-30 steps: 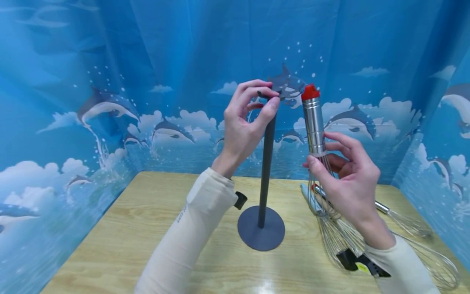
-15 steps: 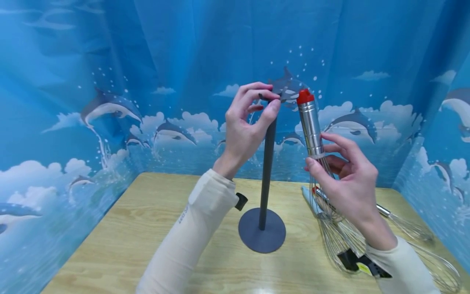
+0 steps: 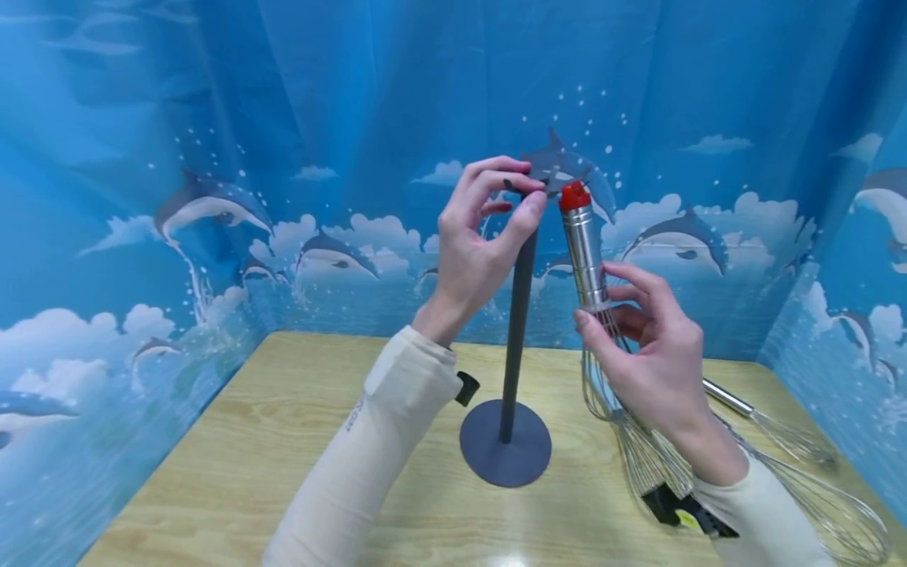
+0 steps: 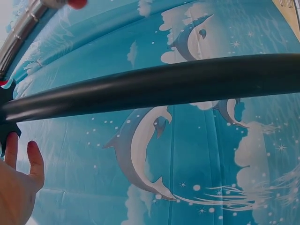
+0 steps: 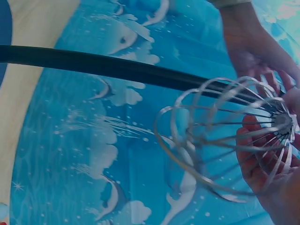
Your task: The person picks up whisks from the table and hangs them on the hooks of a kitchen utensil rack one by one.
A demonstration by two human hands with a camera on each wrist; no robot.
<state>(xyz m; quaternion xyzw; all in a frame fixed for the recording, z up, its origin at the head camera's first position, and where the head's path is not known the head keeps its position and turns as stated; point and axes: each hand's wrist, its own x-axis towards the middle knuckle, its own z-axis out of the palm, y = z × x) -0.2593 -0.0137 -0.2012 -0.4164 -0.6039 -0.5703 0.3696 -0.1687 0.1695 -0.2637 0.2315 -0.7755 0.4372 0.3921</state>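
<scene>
Right hand point(image 3: 648, 362) grips the whisk point(image 3: 586, 252) where handle meets wires, and has carried it left since a second ago — its red cap now sits just beside the stand point(image 3: 516, 315) top, which the left hand point(image 3: 482, 236) pinches. Hanging looks close. The right wrist view alone shows the wire loops point(image 5: 225, 140) splayed — the head view hides them.

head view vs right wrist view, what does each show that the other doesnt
Only the head view shows the stand's round base, the left hand pinching the stand's top, the whisk's steel handle with its red cap, and two more whisks lying on the wooden table. Only the right wrist view looks up through the whisk's wire loops from their far end. Both show the dark stand pole, the right hand holding the whisk, and the dolphin backdrop.
</scene>
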